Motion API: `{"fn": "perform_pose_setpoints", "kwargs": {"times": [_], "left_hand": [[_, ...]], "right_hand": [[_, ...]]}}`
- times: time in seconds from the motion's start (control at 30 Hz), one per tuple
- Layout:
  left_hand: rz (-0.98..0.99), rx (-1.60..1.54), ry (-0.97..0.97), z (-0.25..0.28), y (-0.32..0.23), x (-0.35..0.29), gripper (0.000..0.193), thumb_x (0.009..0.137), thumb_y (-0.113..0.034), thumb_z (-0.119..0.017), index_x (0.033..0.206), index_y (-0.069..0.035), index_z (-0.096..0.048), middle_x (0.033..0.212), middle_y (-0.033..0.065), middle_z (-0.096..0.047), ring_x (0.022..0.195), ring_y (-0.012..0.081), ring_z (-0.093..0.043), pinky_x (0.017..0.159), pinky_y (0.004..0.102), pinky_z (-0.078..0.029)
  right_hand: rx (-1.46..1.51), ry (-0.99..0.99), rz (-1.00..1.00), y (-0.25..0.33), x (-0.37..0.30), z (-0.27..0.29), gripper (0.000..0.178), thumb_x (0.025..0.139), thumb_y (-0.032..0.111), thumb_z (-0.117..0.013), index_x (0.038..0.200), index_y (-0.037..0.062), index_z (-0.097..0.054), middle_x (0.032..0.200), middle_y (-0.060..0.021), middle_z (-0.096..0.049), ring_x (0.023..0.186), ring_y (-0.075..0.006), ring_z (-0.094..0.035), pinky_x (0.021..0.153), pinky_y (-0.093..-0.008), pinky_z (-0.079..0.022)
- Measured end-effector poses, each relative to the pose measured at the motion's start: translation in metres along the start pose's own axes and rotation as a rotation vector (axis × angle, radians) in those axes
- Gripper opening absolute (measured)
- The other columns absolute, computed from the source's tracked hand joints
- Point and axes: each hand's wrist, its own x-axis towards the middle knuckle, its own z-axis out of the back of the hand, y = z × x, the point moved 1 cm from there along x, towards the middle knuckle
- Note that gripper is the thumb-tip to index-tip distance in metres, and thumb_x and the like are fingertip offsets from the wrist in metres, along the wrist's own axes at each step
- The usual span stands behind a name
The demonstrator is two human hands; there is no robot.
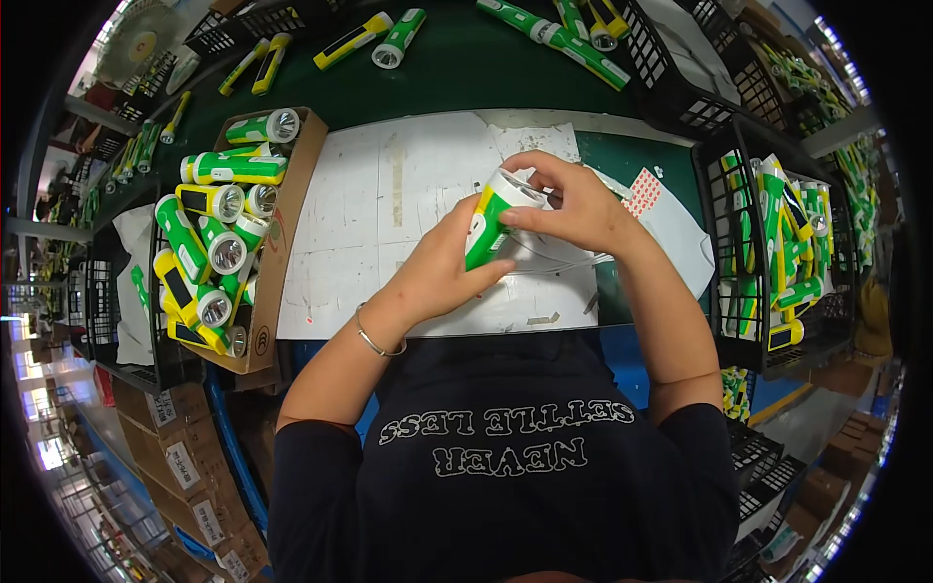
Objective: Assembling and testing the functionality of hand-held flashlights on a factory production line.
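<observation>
A green, white and yellow flashlight is held over the middle of the white work surface, tilted with its white lamp end up and to the right. My left hand wraps round its body from the lower left. At the lamp end, the thumb and fingers of my right hand close on the white rim. Part of the flashlight is hidden behind my fingers. A sheet of small red stickers lies just right of my right wrist, beside white paper.
On the left, a cardboard box is full of flashlights. A black plastic crate with more flashlights stands at the right. Across the far side runs a dark green surface with several flashlights on it. Another black crate is at the far right.
</observation>
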Motion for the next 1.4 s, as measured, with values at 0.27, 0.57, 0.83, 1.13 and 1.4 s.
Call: {"fn": "perform_pose_setpoints", "kwargs": {"times": [0.27,0.57,0.83,1.13,1.4], "left_hand": [[-0.019,0.377,-0.013,0.037,0.000,-0.024,0.045,0.075,-0.023,-0.069,0.114,-0.007,-0.053,0.103,0.0124,-0.061,0.091,0.0294,-0.060,0.077,0.0362,-0.050],[-0.056,0.623,-0.037,0.062,-0.020,-0.031,0.043,0.074,-0.022,-0.070,0.111,-0.007,-0.057,0.092,0.0107,-0.064,0.078,0.0272,-0.064,0.067,0.0328,-0.051],[0.003,0.393,0.110,0.069,-0.016,-0.026,0.043,0.073,-0.031,-0.070,0.105,-0.005,-0.059,0.090,0.0144,-0.064,0.082,0.0320,-0.061,0.071,0.0350,-0.050],[0.448,-0.542,-0.082,0.019,0.056,-0.004,0.051,0.077,-0.020,-0.072,0.114,0.000,-0.043,0.094,0.0086,-0.057,0.078,0.0124,-0.056,0.070,0.0261,-0.048],[0.382,-0.312,-0.310,0.014,0.081,-0.001,0.050,0.075,-0.020,-0.073,0.111,0.000,-0.043,0.097,0.0097,-0.055,0.087,0.0146,-0.054,0.075,0.0281,-0.046]], "right_hand": [[0.397,0.019,0.008,-0.010,-0.018,0.006,0.070,0.063,0.015,-0.080,0.124,0.0112,-0.047,0.098,-0.0001,-0.054,0.061,-0.0002,-0.032,0.051,-0.0150,-0.025],[0.506,0.018,0.050,-0.021,-0.018,-0.002,0.073,0.060,0.008,-0.082,0.123,0.0150,-0.047,0.102,-0.0019,-0.050,0.055,0.0009,-0.024,0.050,-0.0132,-0.027],[0.560,0.072,0.018,-0.023,-0.014,-0.007,0.073,0.061,0.007,-0.082,0.125,0.0142,-0.046,0.107,-0.0032,-0.055,0.055,0.0013,-0.025,0.050,-0.0132,-0.027],[-0.534,-0.203,-0.129,-0.052,0.031,-0.065,0.031,0.078,0.032,-0.064,0.097,0.0073,-0.060,0.094,-0.0110,-0.062,0.083,-0.0288,-0.062,0.071,-0.0388,-0.050],[-0.293,-0.241,-0.107,-0.055,0.033,-0.068,0.027,0.079,0.031,-0.064,0.093,0.0086,-0.060,0.091,-0.0090,-0.062,0.081,-0.0289,-0.062,0.068,-0.0386,-0.049]]}}
